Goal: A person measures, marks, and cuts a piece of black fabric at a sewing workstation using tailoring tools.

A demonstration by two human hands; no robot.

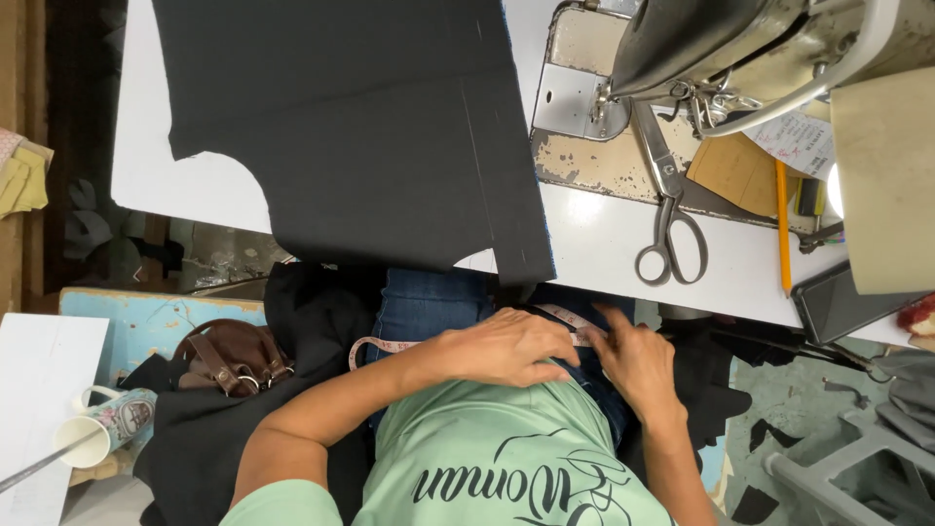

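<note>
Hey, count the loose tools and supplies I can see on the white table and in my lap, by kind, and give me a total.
Scissors: 1
Pencil: 1
Phone: 1
Black fabric piece: 1
Tape measure, under the left hand and right hand: 1
Total: 5

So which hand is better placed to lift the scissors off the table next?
Probably the right hand: it sits in the lap almost directly below the scissors. The left hand, pressing the measuring tape, lies further over.
</note>
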